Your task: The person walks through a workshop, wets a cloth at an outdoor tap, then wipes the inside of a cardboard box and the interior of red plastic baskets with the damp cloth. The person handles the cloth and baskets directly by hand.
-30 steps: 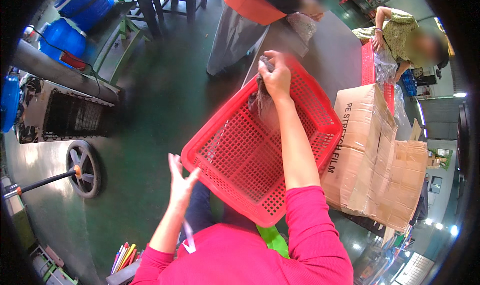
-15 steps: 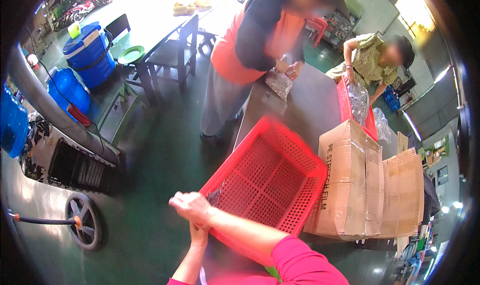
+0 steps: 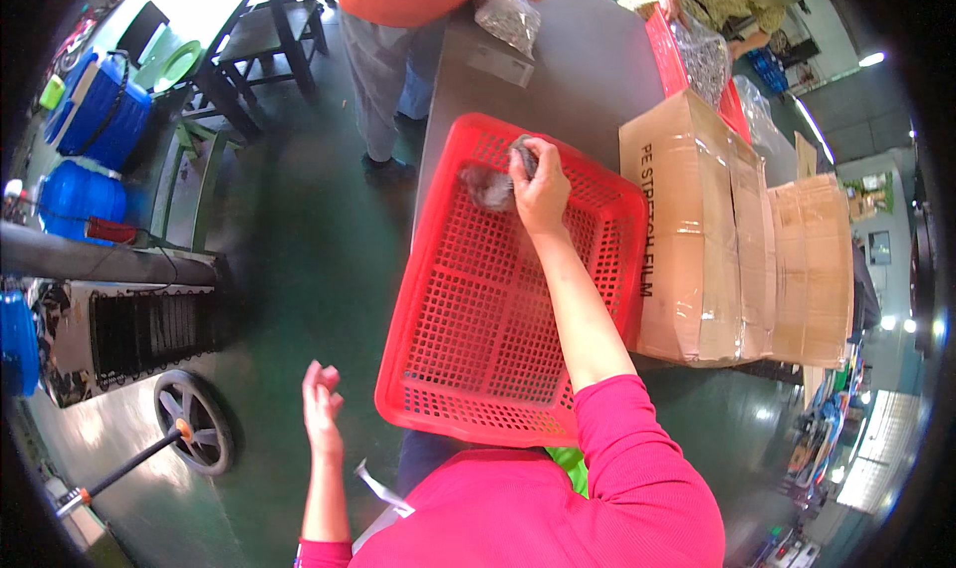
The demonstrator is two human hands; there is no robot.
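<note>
A red perforated plastic basket rests in front of me, its far part over the table. My right hand reaches over its far end, closed around a dark grey crumpled thing. Just left of those fingers a greyish clump is smeared by motion; whether it belongs to the held thing I cannot tell. My left hand is raised left of the basket, apart from it, with loosely bent fingers and nothing in them.
Cardboard boxes stand right of the basket. Across the grey table, one person handles a clear bag of small pieces; another holds a filled bag at a red basket. A black wheel stands at left.
My hands were together by the basket's left rim. The right has moved to the far end with the grey thing; the left has come away. The view has tilted downward.
</note>
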